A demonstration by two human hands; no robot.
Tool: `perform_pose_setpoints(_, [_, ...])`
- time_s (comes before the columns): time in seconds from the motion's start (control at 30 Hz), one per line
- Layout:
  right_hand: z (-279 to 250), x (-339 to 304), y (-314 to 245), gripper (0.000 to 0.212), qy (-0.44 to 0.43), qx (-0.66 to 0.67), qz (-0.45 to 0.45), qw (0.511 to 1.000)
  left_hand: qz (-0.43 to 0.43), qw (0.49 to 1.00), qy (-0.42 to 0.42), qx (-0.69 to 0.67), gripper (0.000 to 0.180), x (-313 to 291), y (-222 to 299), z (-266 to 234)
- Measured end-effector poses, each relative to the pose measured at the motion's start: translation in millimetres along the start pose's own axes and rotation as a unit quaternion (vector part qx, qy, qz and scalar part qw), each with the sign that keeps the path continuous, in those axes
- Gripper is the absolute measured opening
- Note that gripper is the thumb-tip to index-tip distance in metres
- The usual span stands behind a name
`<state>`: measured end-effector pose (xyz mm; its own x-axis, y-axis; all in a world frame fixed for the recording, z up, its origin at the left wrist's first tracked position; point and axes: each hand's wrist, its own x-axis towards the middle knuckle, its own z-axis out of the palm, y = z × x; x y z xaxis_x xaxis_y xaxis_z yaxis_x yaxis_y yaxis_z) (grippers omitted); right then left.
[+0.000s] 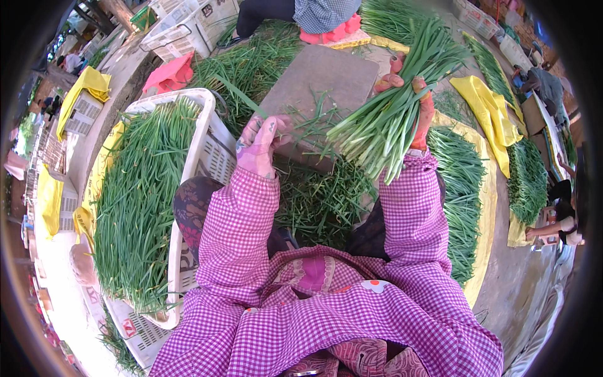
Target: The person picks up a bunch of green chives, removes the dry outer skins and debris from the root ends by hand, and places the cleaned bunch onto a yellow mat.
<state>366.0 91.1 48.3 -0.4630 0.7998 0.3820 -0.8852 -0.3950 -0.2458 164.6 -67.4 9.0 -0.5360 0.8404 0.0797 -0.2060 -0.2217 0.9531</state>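
Observation:
My right hand (423, 118), in an orange-red glove, is wrapped round a thick bunch of garlic chives (383, 122). The pale cut ends point down toward me and the green tips fan out to the upper right. My left hand (262, 139), in a thin pale patterned glove, is closed with its fingers pinched together. A single chive leaf (237, 93) sticks out from its fingertips to the upper left. Between and beyond my hands lies a grey board (326, 78) with loose leaves scattered on its near part.
A white plastic crate (200, 122) full of chives stands at my left. Chives lie on yellow sheeting (482, 207) at my right. Leaf scraps (326, 204) cover the ground between my knees. A person (326, 14) sits opposite on a red stool (333, 32).

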Motion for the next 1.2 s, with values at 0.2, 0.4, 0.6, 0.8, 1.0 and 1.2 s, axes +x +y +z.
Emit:
perform_pose_setpoints(0.2, [1.2,-1.6,-0.5,0.044,-0.014,0.006,0.015,1.0,0.262,0.862,0.168,0.4,0.025,1.4,16.2,5.8])
perform_pose_setpoints(0.4, [11.2,-7.6,14.4,0.056,0.019,-0.156,0.07,0.985,0.004,0.989,-0.082,0.127,0.011,-24.5,36.0,25.0])
perform_pose_setpoints(0.6, [16.7,-10.3,35.7,0.047,0.06,-0.246,0.038,0.967,0.152,0.926,-0.15,0.311,0.013,-27.9,0.4,35.1])
perform_pose_setpoints(0.8, [12.7,-7.0,43.9,0.037,0.074,-0.243,0.002,0.967,-0.039,0.992,-0.085,0.081,0.011,-29.3,8.8,38.4])
perform_pose_setpoints(1.0, [8.8,-1.3,27.3,0.038,0.156,-0.139,0.0,0.978,-0.019,0.999,-0.029,-0.041,0.023,-17.5,-2.4,15.6])
perform_pose_setpoints(1.2, [-4.5,4.5,-0.5,0.032,0.213,-0.193,-0.061,0.956,0.085,0.961,0.165,0.205,0.035,3.0,-6.6,-19.5])
